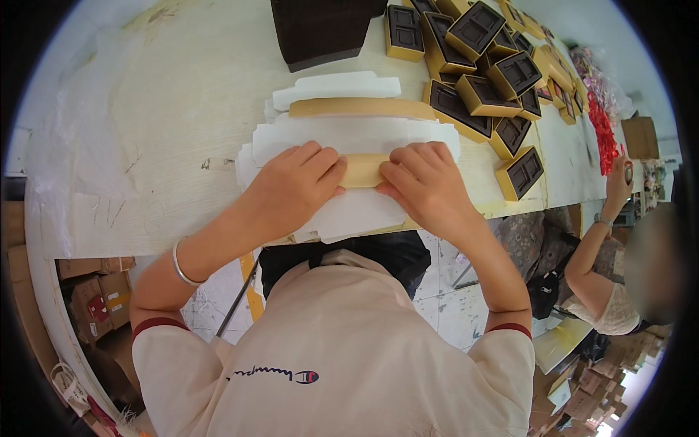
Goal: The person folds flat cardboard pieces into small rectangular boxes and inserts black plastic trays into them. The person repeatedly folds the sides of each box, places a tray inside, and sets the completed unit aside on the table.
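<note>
Flat white card blanks [357, 215] lie stacked in front of me at the table's near edge. On them, my left hand [300, 177] and my right hand [426, 180] pinch the two ends of a gold card panel [363, 170], which is folded up from the white sheet. Both hands have their fingers curled, with the thumbs toward the middle. Just beyond, another gold strip [360, 108] shows along the sheet's far side, with a white flap [336, 88] behind it. The fingertips partly hide the panel's ends.
Several gold boxes with dark inserts [475, 95] are heaped at the far right of the table [167, 109]. A tall dark brown box [320, 33] stands at the back. Clear plastic film [54, 131] hangs over the left edge. Another person [604, 269] works at the right, near red material [601, 131].
</note>
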`<act>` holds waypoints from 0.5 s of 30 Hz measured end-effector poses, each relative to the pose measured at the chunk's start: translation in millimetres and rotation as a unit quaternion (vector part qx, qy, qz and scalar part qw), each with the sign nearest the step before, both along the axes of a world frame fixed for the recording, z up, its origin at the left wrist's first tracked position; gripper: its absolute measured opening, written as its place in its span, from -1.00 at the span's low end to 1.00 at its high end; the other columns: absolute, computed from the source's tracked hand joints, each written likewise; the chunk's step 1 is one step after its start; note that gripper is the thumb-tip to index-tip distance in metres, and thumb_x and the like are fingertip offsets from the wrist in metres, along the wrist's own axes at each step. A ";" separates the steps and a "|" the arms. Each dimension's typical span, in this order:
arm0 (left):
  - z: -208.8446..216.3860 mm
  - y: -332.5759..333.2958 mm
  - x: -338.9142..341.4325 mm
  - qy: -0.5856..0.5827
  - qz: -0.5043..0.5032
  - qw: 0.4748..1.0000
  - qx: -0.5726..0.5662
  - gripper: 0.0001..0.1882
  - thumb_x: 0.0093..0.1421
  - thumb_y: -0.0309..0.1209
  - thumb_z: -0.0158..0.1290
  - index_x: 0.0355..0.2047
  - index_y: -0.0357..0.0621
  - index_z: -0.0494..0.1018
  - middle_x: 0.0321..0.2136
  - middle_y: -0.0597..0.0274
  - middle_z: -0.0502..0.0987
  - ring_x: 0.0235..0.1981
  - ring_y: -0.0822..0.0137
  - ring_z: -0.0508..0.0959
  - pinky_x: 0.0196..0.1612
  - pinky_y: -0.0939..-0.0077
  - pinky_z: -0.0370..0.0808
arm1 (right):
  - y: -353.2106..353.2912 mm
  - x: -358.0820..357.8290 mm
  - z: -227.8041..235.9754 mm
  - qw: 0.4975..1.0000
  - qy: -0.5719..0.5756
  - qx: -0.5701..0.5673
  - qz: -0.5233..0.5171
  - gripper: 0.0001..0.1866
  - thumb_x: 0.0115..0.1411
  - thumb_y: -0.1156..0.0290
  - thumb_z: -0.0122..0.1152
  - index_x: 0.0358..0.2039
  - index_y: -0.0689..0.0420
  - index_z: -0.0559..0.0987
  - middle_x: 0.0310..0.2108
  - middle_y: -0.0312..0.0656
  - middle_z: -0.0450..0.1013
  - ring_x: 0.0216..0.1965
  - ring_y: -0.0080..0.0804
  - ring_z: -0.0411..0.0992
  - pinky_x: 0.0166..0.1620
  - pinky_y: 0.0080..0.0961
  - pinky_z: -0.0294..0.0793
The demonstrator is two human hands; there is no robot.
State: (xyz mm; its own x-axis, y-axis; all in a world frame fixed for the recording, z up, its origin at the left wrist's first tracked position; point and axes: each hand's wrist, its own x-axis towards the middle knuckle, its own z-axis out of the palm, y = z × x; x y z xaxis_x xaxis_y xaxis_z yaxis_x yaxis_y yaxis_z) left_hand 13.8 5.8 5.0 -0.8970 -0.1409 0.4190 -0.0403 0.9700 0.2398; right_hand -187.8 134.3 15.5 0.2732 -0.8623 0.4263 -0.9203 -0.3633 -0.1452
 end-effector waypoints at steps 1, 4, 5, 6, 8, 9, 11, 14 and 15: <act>-1.1 -1.0 -0.5 -0.007 -0.004 1.000 -0.003 -0.69 -0.05 -0.42 0.23 -0.25 -0.20 0.51 -0.39 0.25 0.41 -0.34 0.23 0.45 -0.31 0.38 0.45 | -0.3 0.9 -2.2 1.000 0.019 -0.002 0.002 -0.77 -0.05 0.45 0.27 -0.34 0.17 0.51 -0.32 -0.19 0.36 -0.25 -0.29 0.36 -0.20 -0.41 0.32; -0.9 -5.5 -1.2 -0.017 -0.004 1.000 -0.016 -0.75 -0.01 -0.45 0.19 -0.28 -0.19 0.50 -0.45 0.26 0.42 -0.41 0.26 0.45 -0.37 0.42 0.45 | -5.6 4.1 3.7 0.998 0.061 0.022 0.000 -0.84 -0.04 0.53 0.18 -0.37 0.20 0.49 -0.40 -0.17 0.36 -0.28 -0.27 0.37 -0.22 -0.41 0.33; 0.2 -8.9 -4.1 -0.028 0.012 1.000 -0.002 -0.78 0.01 -0.46 0.17 -0.28 -0.18 0.50 -0.46 0.26 0.42 -0.41 0.26 0.45 -0.37 0.42 0.45 | -7.4 4.9 6.1 0.997 0.072 0.035 -0.003 -0.85 -0.04 0.56 0.15 -0.38 0.21 0.49 -0.42 -0.15 0.37 -0.30 -0.25 0.39 -0.22 -0.40 0.34; 2.4 -13.6 -8.7 -0.038 0.028 0.999 0.011 -0.80 0.02 -0.47 0.15 -0.29 -0.17 0.50 -0.48 0.26 0.42 -0.41 0.27 0.46 -0.37 0.42 0.45 | -12.9 2.7 5.7 0.997 0.046 0.060 -0.013 -0.86 -0.05 0.59 0.13 -0.40 0.21 0.48 -0.44 -0.14 0.38 -0.32 -0.22 0.40 -0.23 -0.38 0.35; 5.6 -13.4 -14.5 -0.072 0.066 0.995 -0.010 -0.81 0.04 -0.47 0.12 -0.28 -0.15 0.50 -0.46 0.25 0.44 -0.41 0.24 0.47 -0.36 0.40 0.46 | -31.9 -7.8 3.4 0.993 -0.008 0.108 -0.035 -0.87 -0.06 0.65 0.07 -0.44 0.21 0.47 -0.48 -0.11 0.41 -0.34 -0.15 0.43 -0.25 -0.34 0.37; 6.3 -13.4 -18.1 -0.093 0.088 0.991 -0.044 -0.80 0.05 -0.46 0.11 -0.26 -0.14 0.51 -0.44 0.24 0.46 -0.39 0.22 0.48 -0.35 0.39 0.46 | -41.2 -10.0 -3.1 0.994 -0.060 0.088 -0.037 -0.85 -0.08 0.68 0.05 -0.44 0.21 0.45 -0.52 -0.10 0.42 -0.38 -0.07 0.43 -0.27 -0.28 0.38; 14.7 -17.2 -20.9 -0.024 0.104 0.989 -0.100 -0.78 0.07 -0.43 0.11 -0.24 -0.14 0.51 -0.39 0.20 0.49 -0.37 0.17 0.49 -0.33 0.38 0.47 | -38.9 -9.9 -2.2 0.994 -0.034 0.095 -0.039 -0.83 -0.08 0.67 0.07 -0.41 0.20 0.44 -0.52 -0.11 0.41 -0.38 -0.10 0.44 -0.28 -0.28 0.38; 33.7 -32.9 -22.9 0.128 0.108 0.982 -0.093 -0.76 0.09 -0.37 0.12 -0.23 -0.18 0.52 -0.31 0.17 0.52 -0.34 0.09 0.50 -0.30 0.36 0.47 | -34.6 -4.3 4.1 0.991 -0.003 0.122 -0.053 -0.75 -0.06 0.65 0.11 -0.30 0.19 0.46 -0.44 -0.11 0.43 -0.33 -0.12 0.42 -0.22 -0.31 0.35; 33.7 -49.8 -26.7 0.107 0.124 0.985 -0.047 -0.75 0.10 -0.36 0.13 -0.24 -0.20 0.52 -0.29 0.16 0.52 -0.34 0.08 0.50 -0.29 0.36 0.48 | -31.9 -0.5 6.6 0.989 0.008 0.135 -0.060 -0.72 -0.06 0.64 0.12 -0.26 0.19 0.47 -0.39 -0.11 0.44 -0.31 -0.12 0.41 -0.19 -0.32 0.34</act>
